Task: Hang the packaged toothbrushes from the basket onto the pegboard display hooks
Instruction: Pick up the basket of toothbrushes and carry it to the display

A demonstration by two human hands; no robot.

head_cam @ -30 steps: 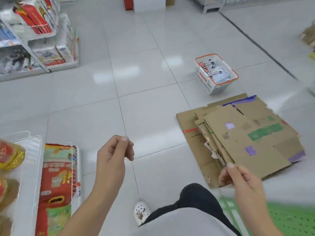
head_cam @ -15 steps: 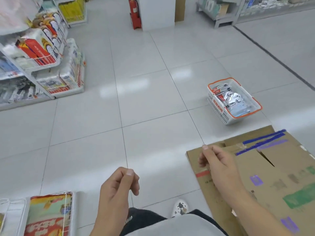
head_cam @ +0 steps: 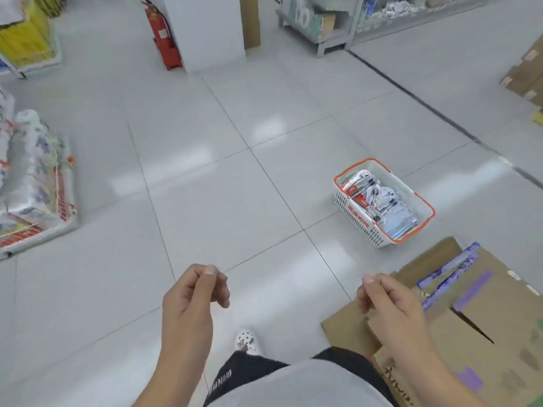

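**Empty-handed approach to the basket, seen from the head camera**

At far left we see a low white wire shelf stacked with printed plastic-wrapped packs (head_cam: 35,183), and behind it, against a white pillar, a red fire extinguisher (head_cam: 162,36) — store fittings with no part in the task. Lower centre, the left hand (head_cam: 194,301) hangs in front of the body with its fingers loosely curled, thumb tip resting on the forefinger, holding nothing that we can make out. The right hand (head_cam: 390,306) mirrors it over the edge of the flattened brown cardboard boxes with purple tape (head_cam: 476,315), likewise carrying nothing visible. Both are free, we judge, because the next pick has yet to be made. The white plastic basket with an orange rim (head_cam: 364,227) sits on the pale tiled floor (head_cam: 223,201), ahead and to the right, well apart from both hands; the silvery packaged toothbrushes (head_cam: 379,201) lie heaped inside it — within reach only after a step and a stoop. No pegboard is in view.
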